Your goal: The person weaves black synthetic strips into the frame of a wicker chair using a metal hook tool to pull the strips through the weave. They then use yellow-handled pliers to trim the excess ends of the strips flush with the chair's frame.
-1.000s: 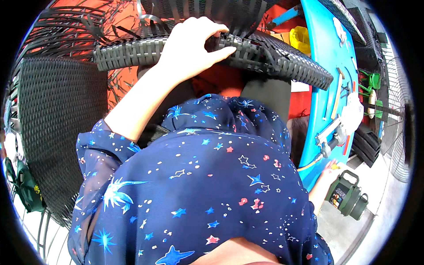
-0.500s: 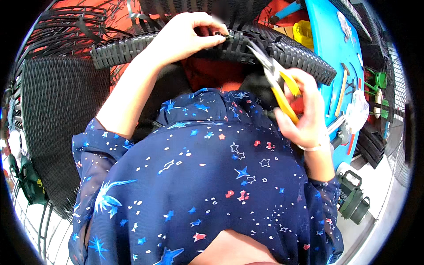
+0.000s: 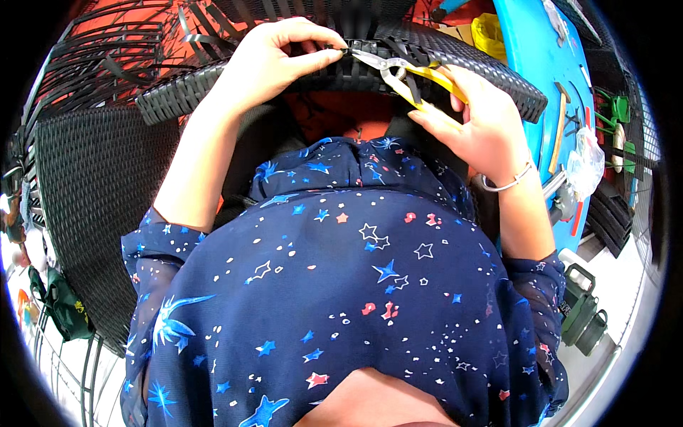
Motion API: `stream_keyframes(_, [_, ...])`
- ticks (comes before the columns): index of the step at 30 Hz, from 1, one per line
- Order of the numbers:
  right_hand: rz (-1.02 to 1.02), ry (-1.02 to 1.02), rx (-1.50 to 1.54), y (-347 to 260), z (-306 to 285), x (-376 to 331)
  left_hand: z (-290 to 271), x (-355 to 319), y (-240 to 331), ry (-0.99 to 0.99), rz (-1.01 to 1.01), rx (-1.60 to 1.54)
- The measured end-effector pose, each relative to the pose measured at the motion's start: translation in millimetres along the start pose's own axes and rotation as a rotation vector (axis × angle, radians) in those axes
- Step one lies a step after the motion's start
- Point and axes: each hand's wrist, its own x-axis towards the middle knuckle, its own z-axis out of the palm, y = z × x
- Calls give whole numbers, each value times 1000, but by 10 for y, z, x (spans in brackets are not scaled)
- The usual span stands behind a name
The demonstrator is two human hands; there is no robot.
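Note:
Across my lap lies a long black woven wicker frame [image 3: 188,89], curving from left to right. My left hand [image 3: 288,53] pinches the end of a thin black strip [image 3: 347,50] at the frame's upper edge, thumb and forefinger pressed together. Yellow-handled cutting pliers [image 3: 393,69] are in my right hand [image 3: 484,117], their handles spread apart between my fingers and thumb. The silver jaws point left and reach the strip right beside my left fingertips. Whether the blades touch the strip is too small to tell.
At the left stands a black woven panel [image 3: 99,213]. Loose black strips [image 3: 114,71] lie on red ground beyond. On the right a blue table [image 3: 530,64] bears a hammer [image 3: 558,128] and a clear plastic bag [image 3: 587,164]. A yellow bag [image 3: 489,35] and a dark bottle [image 3: 587,313] are nearby.
My right hand has swung the pliers up and left, bringing the jaws to my left fingertips. The left hand, still pinching, has shifted slightly left with the frame.

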Motion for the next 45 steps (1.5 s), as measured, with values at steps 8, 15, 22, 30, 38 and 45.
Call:
stream_keyframes(8, [112, -100, 77, -39, -19, 85, -13, -26, 2, 5, 55, -58])
stream_keyframes(15, [135, -151, 94, -35, -95, 125, -1, -41, -34, 23, 87, -114])
stream_keyframes(22, [170, -191, 119, -74, -82, 137, 8, -45, -3, 18, 83, -124])
stream_keyframes(30, [126, -179, 96, -44, -24, 135, -71, -57, 13, -45, 146, -85])
stream_keyframes(38, [-66, -9, 75, 118, 94, 73, -106, -69, -22, -28, 22, -110])
stream_keyframes(45, [56, -180, 38, 17, -13, 100, -139, -82, 16, -33, -57, -108])
